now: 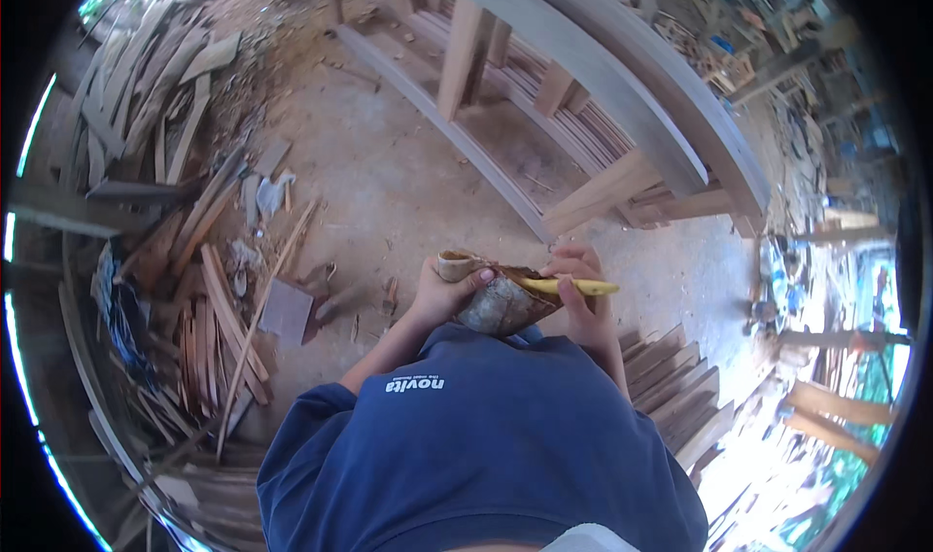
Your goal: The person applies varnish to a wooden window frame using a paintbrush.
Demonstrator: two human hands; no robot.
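Observation:
My left hand (442, 290) grips a mottled brown-grey, curled piece (496, 309) with a pale rolled top, held just above the front of my blue shirt; I cannot make out exactly what it is. Its thumb lies over the top. My right hand (578, 309) is closed on a slender yellow object (600, 288), shaped like a banana or a handle, which lies across the right side of the brown piece with its left end at the opening.
A large wooden frame (603, 56) with stacked slats inside stands ahead. Scrap planks (224, 319) and a dark plastic heap (131, 309) lie left. Stacked boards (671, 377) sit beside my right side. The dusty concrete floor (398, 183) shows between them.

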